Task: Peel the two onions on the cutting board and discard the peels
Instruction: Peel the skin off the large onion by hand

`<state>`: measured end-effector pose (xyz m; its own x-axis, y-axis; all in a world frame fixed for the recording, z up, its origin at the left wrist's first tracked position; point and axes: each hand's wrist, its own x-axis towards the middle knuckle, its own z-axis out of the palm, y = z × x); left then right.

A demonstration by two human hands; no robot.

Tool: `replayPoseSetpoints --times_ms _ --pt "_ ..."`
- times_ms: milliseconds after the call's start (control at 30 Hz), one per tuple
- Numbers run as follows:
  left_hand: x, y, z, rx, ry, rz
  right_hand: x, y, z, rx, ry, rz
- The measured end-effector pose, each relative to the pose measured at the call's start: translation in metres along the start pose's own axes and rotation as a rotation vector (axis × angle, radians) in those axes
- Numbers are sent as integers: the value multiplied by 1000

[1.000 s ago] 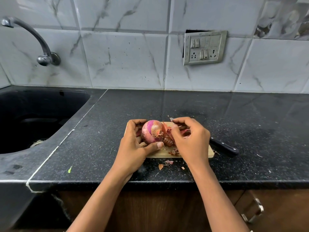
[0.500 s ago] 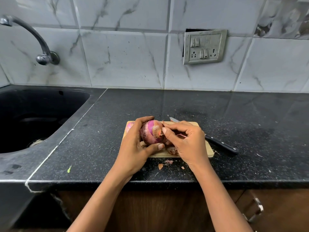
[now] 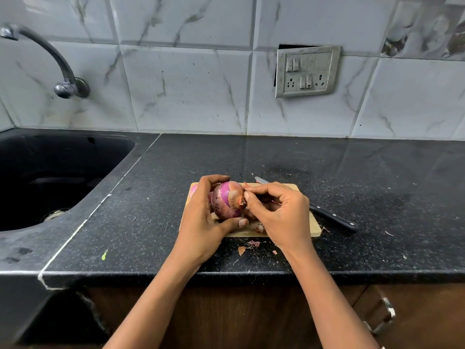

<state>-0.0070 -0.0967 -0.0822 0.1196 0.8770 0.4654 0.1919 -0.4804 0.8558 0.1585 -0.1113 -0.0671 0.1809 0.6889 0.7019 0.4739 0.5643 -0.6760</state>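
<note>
Left hand cups the onion just above the cutting board, fingers over the top, thumb under: a cradle grip, likely so it can be turned while peeling. Right hand is pinched at the root end, thumb and forefinger closed on a bit of dry skin there, probably the easiest place to start a strip. Onion looks partly stripped, purple flesh showing. Second onion sits mostly hidden behind the left hand on the board. Knife is parked across the board's right edge, handle off it, out of the way. Peel scraps lie on the counter near the front edge, not yet discarded.
</note>
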Motion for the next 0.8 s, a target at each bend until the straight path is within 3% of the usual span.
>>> replayPoseSetpoints --times_ms 500,800 --pt "-2 8 0 123 75 29 -4 -1 10 -197 59 -103" --pt "-5 12 -2 81 61 -2 -1 0 9 -229 91 -35"
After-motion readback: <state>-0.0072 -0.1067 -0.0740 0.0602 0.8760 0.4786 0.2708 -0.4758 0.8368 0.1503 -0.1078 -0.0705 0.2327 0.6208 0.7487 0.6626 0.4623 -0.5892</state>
